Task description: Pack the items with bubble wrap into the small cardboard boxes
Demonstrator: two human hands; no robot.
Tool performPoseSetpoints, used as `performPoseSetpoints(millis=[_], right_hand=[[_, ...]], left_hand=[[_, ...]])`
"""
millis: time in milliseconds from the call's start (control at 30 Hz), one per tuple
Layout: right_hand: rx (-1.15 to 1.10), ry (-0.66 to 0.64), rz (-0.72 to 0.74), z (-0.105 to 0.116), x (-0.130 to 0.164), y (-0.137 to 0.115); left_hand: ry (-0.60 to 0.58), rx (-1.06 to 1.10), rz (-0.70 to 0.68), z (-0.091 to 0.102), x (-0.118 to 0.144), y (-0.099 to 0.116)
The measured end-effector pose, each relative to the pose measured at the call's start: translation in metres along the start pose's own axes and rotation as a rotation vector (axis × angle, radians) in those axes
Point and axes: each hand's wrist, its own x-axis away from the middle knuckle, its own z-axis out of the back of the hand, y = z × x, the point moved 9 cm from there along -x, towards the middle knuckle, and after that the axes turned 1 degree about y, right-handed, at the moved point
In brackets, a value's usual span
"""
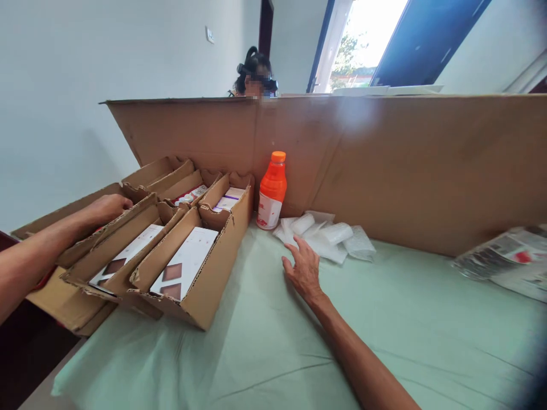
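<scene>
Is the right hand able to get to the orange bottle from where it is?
Probably yes. The right hand lies flat on the green cloth, and only bare cloth shows between it and the orange bottle; the white packets lie off to the side.

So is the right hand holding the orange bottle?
No, the right hand lies flat on the green cloth, apart from the orange bottle.

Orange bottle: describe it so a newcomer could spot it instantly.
Find the tall cardboard wall behind the green-covered table. At its foot, between the open cardboard boxes and white plastic packets, stands the bottle: the only upright, bright orange item, with a white label.
</scene>
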Motion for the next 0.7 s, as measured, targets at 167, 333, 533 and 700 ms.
performPoseSetpoints(millis=[167,333,533,700], right_hand=[[-0.156,0.019,-0.029,0.022,0.004,0.001],[-0.545,0.011,0.08,0.075,-0.011,-0.067],[-1.012,-0.219,0.136,0.113,-0.008,-0.142],[-0.863,-0.161,-0.006,0.102,-0.019,-0.093]], left_hand=[[0.392,0.027,0.199,0.082,0.042,0.027],[0.395,0.289,-0.095,0.073,0.103,0.106],[-0.507,0.416,-0.445,-0.084,0.172,0.192],[-0.555,0.466,-0.454,-0.097,0.157,0.2]])
